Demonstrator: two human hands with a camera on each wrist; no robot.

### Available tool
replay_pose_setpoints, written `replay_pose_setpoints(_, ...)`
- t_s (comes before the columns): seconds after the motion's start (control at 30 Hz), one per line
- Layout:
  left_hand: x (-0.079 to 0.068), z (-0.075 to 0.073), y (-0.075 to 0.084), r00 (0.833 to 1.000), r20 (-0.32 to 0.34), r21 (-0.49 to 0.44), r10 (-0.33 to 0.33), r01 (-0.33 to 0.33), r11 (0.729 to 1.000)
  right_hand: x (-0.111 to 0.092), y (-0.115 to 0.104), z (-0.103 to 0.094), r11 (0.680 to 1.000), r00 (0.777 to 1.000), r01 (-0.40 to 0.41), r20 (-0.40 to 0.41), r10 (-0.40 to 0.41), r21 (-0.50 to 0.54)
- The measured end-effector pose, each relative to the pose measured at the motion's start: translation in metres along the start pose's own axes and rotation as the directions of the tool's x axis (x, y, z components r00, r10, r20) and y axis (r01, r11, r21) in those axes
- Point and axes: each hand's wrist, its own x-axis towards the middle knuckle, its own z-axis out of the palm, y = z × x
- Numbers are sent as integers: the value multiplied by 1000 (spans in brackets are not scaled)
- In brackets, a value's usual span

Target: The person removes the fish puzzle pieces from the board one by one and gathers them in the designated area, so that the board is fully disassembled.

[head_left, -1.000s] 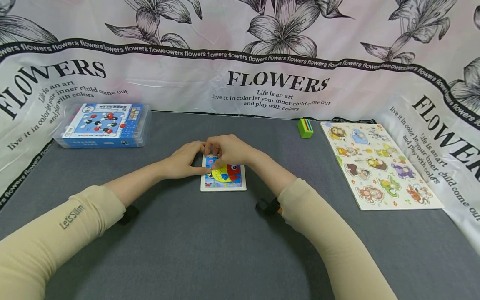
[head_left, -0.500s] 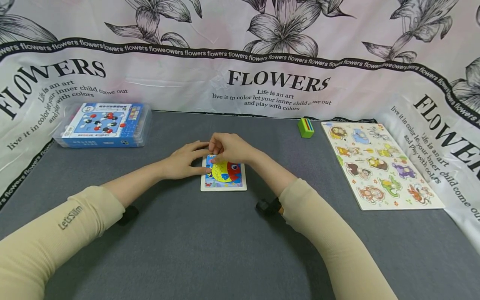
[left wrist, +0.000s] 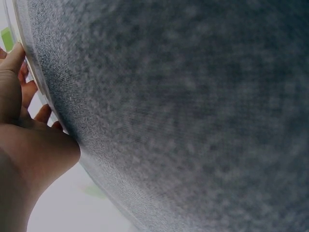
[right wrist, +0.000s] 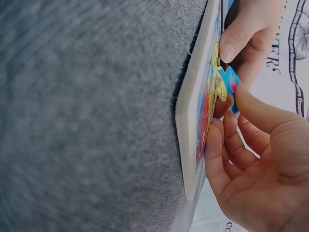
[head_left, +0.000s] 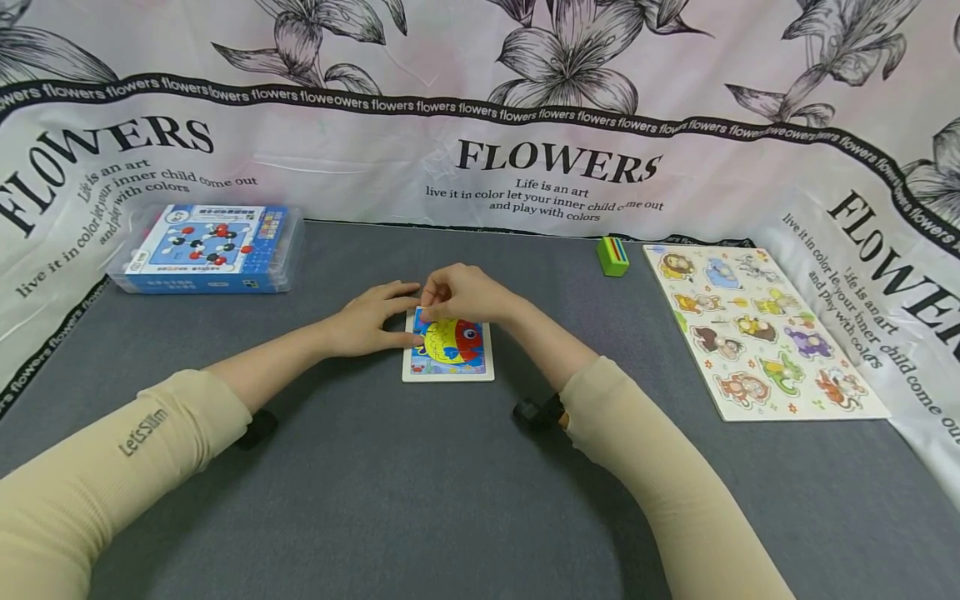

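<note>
A small framed jigsaw puzzle [head_left: 455, 346] with a yellow and red fish lies flat on the grey cloth in the head view. My right hand [head_left: 471, 295] is over its far part. Between thumb and fingers it pinches a blue-and-yellow puzzle piece [right wrist: 230, 83], which the right wrist view shows tilted up from the puzzle's surface. At the puzzle's left side is my left hand [head_left: 366, 321], its thumb tip touching the picture and its other fingers stretched toward the far left corner. In the left wrist view the left hand [left wrist: 34, 140] appears at the left margin.
A clear case with a blue molecule-model label [head_left: 202, 250] stands at the back left. Toward the back right sits a small green block with coloured stripes [head_left: 612, 257]. An animal picture board [head_left: 765, 333] lies at the right. A flower-printed cloth [head_left: 555, 175] hangs behind.
My right hand has shifted slightly away from me and lifted a little, uncovering more of the fish. The left hand stays almost where it was.
</note>
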Motion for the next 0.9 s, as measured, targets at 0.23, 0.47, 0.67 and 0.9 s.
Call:
replay_pose_setpoints(0.23, 0, -1, 0, 1000, -3, 12, 1, -1, 1000, -2, -2, -3, 999, 999, -25, 32, 23, 48)
replay_pose_setpoints(0.47, -1, 1, -1, 1000, -13, 27, 11, -10, 1000, -3, -2, -6, 994, 999, -32, 33, 28, 104)
replay_pose_setpoints(0.67, 1, 1, -1, 1000, 5, 36, 6, -6, 999, -12, 4, -19, 972, 996, -75, -23, 82, 223)
replay_pose_setpoints(0.9, 1, 0, -1, 1000, 5, 42, 27, -27, 999, -25, 24, -39, 956, 987, -107, -87, 135, 272)
